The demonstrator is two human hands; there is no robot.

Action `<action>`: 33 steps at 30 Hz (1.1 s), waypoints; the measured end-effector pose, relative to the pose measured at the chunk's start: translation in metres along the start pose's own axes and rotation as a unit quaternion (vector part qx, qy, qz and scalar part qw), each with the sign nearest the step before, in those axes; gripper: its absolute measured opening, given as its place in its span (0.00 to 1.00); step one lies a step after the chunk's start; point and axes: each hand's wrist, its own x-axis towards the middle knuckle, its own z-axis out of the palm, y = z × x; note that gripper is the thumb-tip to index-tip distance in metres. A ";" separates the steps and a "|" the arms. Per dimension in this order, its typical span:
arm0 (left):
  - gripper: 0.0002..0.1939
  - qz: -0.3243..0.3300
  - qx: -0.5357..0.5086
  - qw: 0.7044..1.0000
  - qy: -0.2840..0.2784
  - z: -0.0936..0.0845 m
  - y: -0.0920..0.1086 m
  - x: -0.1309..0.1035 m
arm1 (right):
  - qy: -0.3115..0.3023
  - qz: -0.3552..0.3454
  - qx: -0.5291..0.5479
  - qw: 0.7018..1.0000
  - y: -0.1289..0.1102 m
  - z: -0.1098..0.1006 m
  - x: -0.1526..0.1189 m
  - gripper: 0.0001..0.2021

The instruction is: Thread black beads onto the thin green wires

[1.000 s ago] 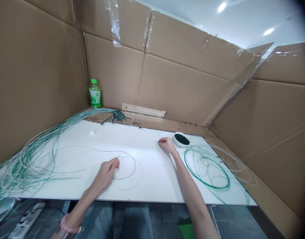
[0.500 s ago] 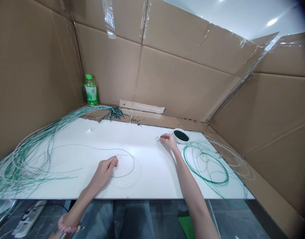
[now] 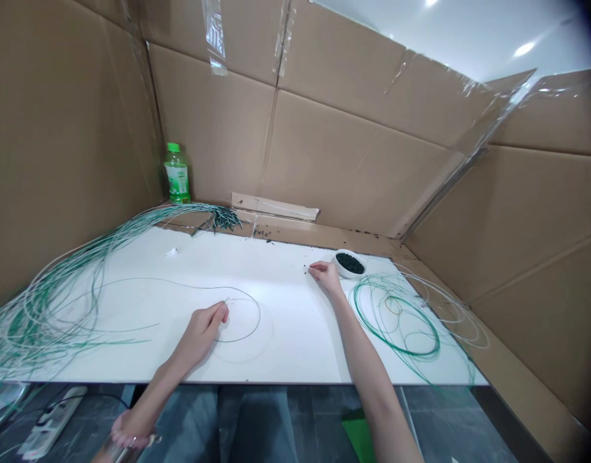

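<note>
My left hand (image 3: 203, 328) is closed in a pinch around a thin wire (image 3: 260, 312), with a short tip poking up above the fingers. The wire loops out over the white table and runs left toward a bundle of strands. Farther off, my right hand (image 3: 325, 275) has its fingertips pressed together just beside a few tiny dark beads (image 3: 305, 272) on the tabletop. Whatever lies between those fingertips is too small to make out. Right behind that hand stands a white bowl (image 3: 340, 272) of dark beads (image 3: 349, 262).
A large bundle of green and white strands (image 3: 49, 315) covers the left side, its dark beaded ends (image 3: 225, 218) at the back. Coiled green line (image 3: 396, 347) lies at right. A green bottle (image 3: 177, 177) stands in the back corner. Cardboard walls (image 3: 353, 141) surround the table (image 3: 285, 347).
Both hands stay almost where they were. The whole view has shifted very slightly.
</note>
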 end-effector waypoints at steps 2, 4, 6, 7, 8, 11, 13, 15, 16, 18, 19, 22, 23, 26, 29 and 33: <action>0.22 0.000 0.000 1.000 -0.001 0.000 0.001 0.000 | 0.000 0.006 0.003 1.000 0.000 0.000 0.000 0.14; 0.22 -0.001 0.001 1.000 -0.002 0.000 0.002 0.001 | 0.003 0.010 0.005 1.000 0.000 0.001 0.001 0.15; 0.22 -0.002 0.001 1.000 -0.002 0.000 0.003 0.001 | 0.008 0.013 0.008 1.000 0.000 0.001 0.001 0.15; 0.22 -0.002 0.000 1.000 -0.001 0.000 0.003 0.000 | 0.010 0.013 0.009 1.000 0.000 0.001 0.001 0.15; 0.22 -0.002 0.000 1.000 -0.001 0.000 0.003 0.000 | 0.011 0.013 0.010 1.000 0.000 0.001 0.000 0.15; 0.22 -0.003 -0.001 1.000 -0.001 0.000 0.003 -0.001 | 0.007 0.017 0.011 1.000 -0.001 -0.001 0.000 0.15; 0.22 -0.004 -0.001 1.000 0.000 0.000 0.002 -0.001 | -0.001 0.020 0.010 1.000 -0.002 -0.002 -0.001 0.15; 0.22 -0.003 -0.001 1.000 0.001 0.000 0.002 -0.001 | -0.009 0.022 0.007 1.000 -0.004 -0.002 -0.001 0.15; 0.22 -0.002 -0.001 1.000 0.002 0.001 0.002 -0.001 | -0.012 0.022 0.005 1.000 -0.004 -0.002 -0.001 0.15; 0.22 -0.001 -0.002 1.000 0.001 0.001 0.002 0.000 | -0.015 0.021 0.000 1.000 -0.005 0.000 -0.002 0.15; 0.22 0.000 -0.002 1.000 0.000 0.001 0.003 0.000 | -0.016 0.020 -0.003 1.000 -0.005 0.000 -0.002 0.15; 0.22 0.001 -0.001 1.000 -0.001 0.000 0.004 0.000 | -0.014 0.018 -0.014 1.000 -0.006 0.002 -0.001 0.15; 0.22 0.001 -0.001 1.000 -0.002 0.000 0.004 -0.001 | -0.013 0.018 -0.018 1.000 -0.006 0.003 -0.001 0.15; 0.22 0.001 -0.001 1.000 -0.003 0.000 0.004 -0.001 | -0.009 0.016 -0.029 0.999 -0.005 0.003 0.000 0.15; 0.22 0.001 -0.001 1.000 -0.002 -0.001 0.005 -0.001 | -0.007 0.012 -0.033 0.999 -0.005 0.004 0.001 0.15; 0.22 0.002 0.001 1.000 -0.001 -0.001 0.005 0.000 | -0.007 0.003 -0.030 1.000 -0.004 0.003 0.002 0.15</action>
